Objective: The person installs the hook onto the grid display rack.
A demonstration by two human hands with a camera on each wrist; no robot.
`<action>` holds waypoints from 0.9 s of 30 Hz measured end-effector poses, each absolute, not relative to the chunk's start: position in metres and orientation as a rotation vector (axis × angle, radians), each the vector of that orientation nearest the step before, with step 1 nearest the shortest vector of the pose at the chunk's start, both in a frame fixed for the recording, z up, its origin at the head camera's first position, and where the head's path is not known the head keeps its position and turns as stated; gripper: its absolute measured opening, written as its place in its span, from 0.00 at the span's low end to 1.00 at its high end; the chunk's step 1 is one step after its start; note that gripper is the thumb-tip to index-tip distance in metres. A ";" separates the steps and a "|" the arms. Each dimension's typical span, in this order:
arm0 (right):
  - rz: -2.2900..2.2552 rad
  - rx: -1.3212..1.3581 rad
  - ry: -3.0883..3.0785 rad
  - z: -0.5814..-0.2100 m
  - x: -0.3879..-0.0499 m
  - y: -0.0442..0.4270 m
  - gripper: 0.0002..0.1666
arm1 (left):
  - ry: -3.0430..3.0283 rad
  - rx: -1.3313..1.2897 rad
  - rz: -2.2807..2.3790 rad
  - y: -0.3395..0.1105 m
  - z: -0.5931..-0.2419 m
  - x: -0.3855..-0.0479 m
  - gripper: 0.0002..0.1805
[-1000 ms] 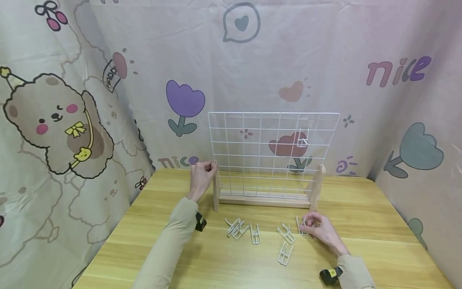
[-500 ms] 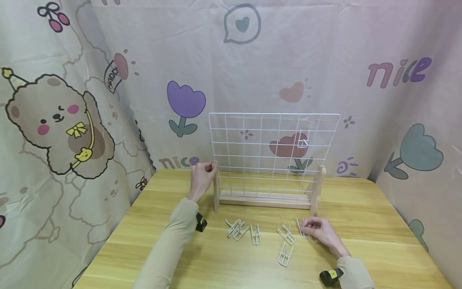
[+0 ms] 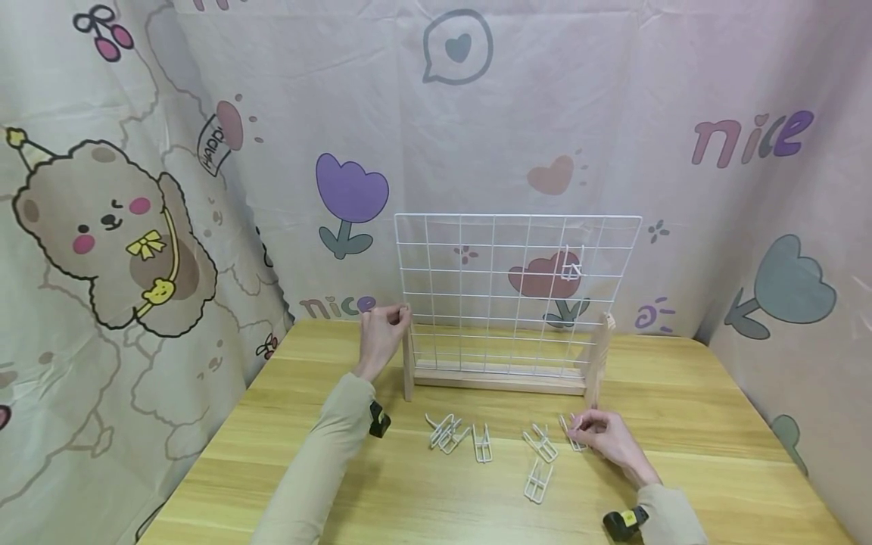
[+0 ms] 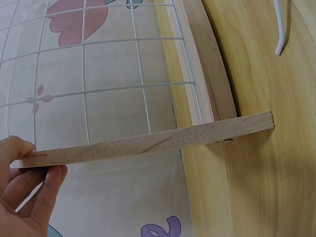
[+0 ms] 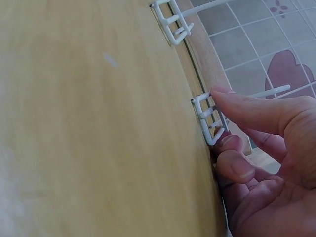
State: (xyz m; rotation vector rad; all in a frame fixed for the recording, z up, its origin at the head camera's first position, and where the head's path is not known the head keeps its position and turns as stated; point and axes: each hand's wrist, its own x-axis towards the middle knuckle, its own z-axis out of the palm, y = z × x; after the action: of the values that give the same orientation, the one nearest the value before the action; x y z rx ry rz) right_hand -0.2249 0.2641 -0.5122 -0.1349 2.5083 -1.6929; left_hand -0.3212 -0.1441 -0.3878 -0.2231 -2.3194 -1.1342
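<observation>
A white wire grid (image 3: 477,293) stands in a wooden frame, whose left upright (image 3: 408,363) the left hand (image 3: 381,337) pinches at its top end. In the left wrist view the fingers of the left hand (image 4: 32,192) hold the end of that wooden upright (image 4: 148,143) from both sides. The right hand (image 3: 609,439) pinches the rightmost white hook (image 3: 574,440) on the table. Thumb and fingers of the right hand (image 5: 276,148) lie at the edge of that hook (image 5: 205,123) in the right wrist view. One hook (image 3: 571,271) hangs on the grid at upper right.
Several more white hooks lie on the wooden table (image 3: 409,499) in front of the frame: a tangled group (image 3: 446,434) at left, one hook (image 3: 482,443) beside it, then two others (image 3: 540,443), (image 3: 538,482) near the right hand. A printed curtain (image 3: 450,136) hangs behind.
The right hand has shifted slightly toward the front, and the hook at its fingers has turned a little and moved with it. The left hand stays on the upright.
</observation>
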 end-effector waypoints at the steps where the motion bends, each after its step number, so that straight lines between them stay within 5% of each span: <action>1: -1.694 -0.137 2.507 -0.512 -0.225 0.264 0.14 | -2.316 -0.223 -1.136 -0.144 -0.388 -0.321 0.11; 27: -1.737 -0.071 2.441 -0.514 -0.224 0.264 0.19 | -2.315 -0.217 -1.139 -0.145 -0.388 -0.322 0.11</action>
State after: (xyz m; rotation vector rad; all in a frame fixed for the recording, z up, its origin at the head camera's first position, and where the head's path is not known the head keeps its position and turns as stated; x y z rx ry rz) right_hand -0.2236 0.2638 -0.5144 -0.0707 2.4412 -1.7365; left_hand -0.3219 -0.1446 -0.3881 -0.2175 -2.3145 -1.1386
